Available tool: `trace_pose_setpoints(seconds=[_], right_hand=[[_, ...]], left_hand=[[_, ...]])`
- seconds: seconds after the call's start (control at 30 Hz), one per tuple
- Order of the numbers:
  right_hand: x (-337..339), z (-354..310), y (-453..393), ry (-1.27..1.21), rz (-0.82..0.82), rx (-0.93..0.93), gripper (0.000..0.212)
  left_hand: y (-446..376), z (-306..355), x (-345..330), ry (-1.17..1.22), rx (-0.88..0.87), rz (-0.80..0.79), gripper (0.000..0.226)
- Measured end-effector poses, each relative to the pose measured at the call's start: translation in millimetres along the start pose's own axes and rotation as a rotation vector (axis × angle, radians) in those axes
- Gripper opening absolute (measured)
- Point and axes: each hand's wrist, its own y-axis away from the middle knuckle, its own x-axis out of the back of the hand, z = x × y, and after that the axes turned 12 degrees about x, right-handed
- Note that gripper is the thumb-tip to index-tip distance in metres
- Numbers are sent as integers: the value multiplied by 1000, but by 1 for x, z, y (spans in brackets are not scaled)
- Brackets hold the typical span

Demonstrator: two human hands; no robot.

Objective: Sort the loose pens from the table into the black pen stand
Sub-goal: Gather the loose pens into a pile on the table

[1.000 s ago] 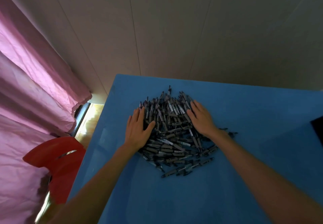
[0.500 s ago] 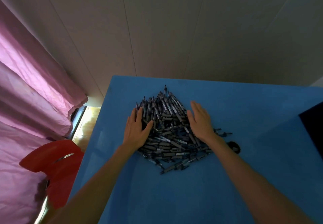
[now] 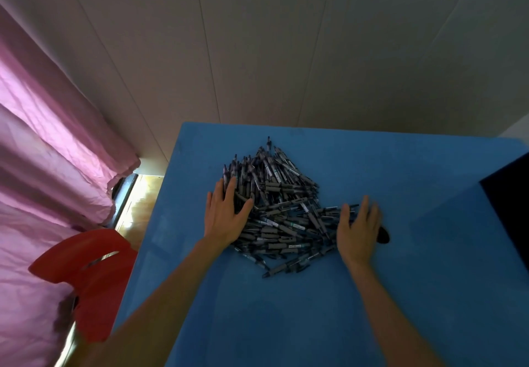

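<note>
**A plain room at home, by the look of it**

You're standing at a blue table [image 3: 315, 309] pushed against a pale panelled wall [image 3: 286, 37]. To your left hangs a crumpled pink curtain [image 3: 51, 137], with a red plastic chair [image 3: 86, 266] beside it and a strip of sunlit wooden floor [image 3: 140, 203] showing. Nothing marks it as a workshop or lab.

No legible text, brand, number or sign anywhere: only pale label strips on the barrels of the pens [image 3: 274, 209] heaped at about 12 o'clock on the blue table [image 3: 315, 323], their print too small and blurred to read.
</note>
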Motion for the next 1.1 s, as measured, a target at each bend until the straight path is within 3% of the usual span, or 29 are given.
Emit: trace_pose_setpoints(seconds=[0.17, 0.6, 1.1], right_hand=[[-11, -8, -5, 102, -100, 112, 83], [-19, -35, -40, -206, -310, 282, 72], [-35, -51, -19, -40, -374, 373, 66]], left_hand=[[1, 0, -1, 27, 11, -11, 76], [4, 7, -6, -50, 8, 46, 89], [6, 12, -4, -82, 13, -15, 79]])
